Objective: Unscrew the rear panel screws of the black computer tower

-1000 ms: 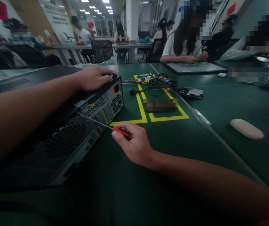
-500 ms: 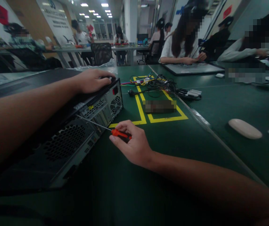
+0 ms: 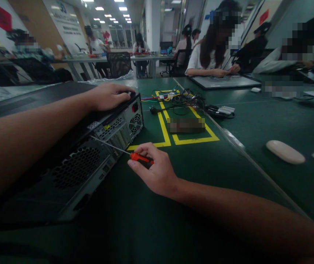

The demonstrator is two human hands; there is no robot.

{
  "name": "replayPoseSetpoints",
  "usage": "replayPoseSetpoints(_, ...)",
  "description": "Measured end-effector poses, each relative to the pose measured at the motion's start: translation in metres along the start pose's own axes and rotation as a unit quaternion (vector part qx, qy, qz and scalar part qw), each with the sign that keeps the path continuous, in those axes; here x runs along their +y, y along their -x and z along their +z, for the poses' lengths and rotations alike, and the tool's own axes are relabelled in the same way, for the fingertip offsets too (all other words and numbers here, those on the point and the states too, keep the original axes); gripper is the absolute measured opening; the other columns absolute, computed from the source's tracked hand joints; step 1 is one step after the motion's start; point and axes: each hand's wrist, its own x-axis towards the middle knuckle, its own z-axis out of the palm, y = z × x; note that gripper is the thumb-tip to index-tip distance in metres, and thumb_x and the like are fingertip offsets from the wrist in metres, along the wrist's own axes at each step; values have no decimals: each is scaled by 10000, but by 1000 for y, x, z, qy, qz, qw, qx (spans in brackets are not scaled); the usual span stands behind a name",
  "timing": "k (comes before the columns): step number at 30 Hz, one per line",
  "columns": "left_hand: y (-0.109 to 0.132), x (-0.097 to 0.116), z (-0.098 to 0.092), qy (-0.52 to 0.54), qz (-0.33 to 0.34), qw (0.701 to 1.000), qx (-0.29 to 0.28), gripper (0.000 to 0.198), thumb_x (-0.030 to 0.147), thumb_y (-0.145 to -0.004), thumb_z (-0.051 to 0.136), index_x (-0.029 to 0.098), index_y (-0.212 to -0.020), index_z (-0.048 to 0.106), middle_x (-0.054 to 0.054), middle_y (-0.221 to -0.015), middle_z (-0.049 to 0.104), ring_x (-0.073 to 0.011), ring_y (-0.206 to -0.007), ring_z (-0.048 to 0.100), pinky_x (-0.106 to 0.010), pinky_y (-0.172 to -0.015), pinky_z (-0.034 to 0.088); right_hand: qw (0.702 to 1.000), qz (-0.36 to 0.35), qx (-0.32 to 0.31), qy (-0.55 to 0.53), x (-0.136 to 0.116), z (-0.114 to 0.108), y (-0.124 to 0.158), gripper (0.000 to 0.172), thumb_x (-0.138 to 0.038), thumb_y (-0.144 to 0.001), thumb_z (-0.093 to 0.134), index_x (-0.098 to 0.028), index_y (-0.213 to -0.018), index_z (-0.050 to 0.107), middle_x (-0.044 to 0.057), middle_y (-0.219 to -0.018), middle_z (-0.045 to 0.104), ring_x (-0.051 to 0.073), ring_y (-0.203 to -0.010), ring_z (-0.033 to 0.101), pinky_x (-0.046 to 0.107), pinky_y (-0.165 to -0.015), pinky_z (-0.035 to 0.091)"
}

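A black desktop computer case [image 3: 77, 165] lies on the left, its rear panel with vents and ports turned toward me. My left hand [image 3: 113, 96] rests flat on top of the case near its far rear corner, fingers stretched out. In my right hand [image 3: 157, 170] is an orange and black screwdriver [image 3: 140, 158], gripped by its handle. The thin shaft runs up and left to the upper edge of the rear panel, beside a small perforated metal piece [image 3: 93, 125]. Whether the tip sits in a screw is too small to tell.
Beyond the case, black cables and coloured wires [image 3: 189, 98] lie across yellow tape [image 3: 195, 140] on the green table [image 3: 214, 161]. A blurred-out dark object [image 3: 186, 125] lies inside the tape. A pale oval object [image 3: 285, 151] is at right. Other people sit around nearby tables.
The view has shifted very slightly. Both hands and the screwdriver keep nearly the same position against the computer case.
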Motion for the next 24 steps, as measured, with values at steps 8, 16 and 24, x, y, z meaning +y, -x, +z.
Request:
replayPoseSetpoints(8, -3, -3, 2, -5, 8, 1000, 1, 845, 576, -1111, 379, 159, -1771, 703, -183, -1759, 720, -445, -1560, 702, -577, -1370, 484, 1000, 1, 3, 3, -1, 0, 0, 207, -435, -1068, 846, -275, -1128, 729, 5, -994, 838, 203, -871, 787, 371, -861, 638)
replayPoseSetpoints(16, -2, -7, 3, -5, 9, 1000, 9, 802, 571, -1135, 408, 182, -1768, 709, -135, -1735, 739, -428, -1601, 672, -574, -1404, 451, 1000, 6, 4, 1, -1, 1, 0, 206, -452, -1083, 829, -260, -1108, 758, 0, -952, 812, 185, -833, 756, 338, -794, 592)
replayPoseSetpoints(24, -4, -5, 3, -4, 7, 1000, 8, 792, 556, -1138, 425, 156, -1757, 717, -158, -1694, 763, -441, -1568, 699, -588, -1381, 473, 1000, 18, -6, -18, 2, 2, 1, 275, -474, -1068, 838, -269, -1220, 733, -12, -949, 785, 183, -817, 744, 338, -788, 608)
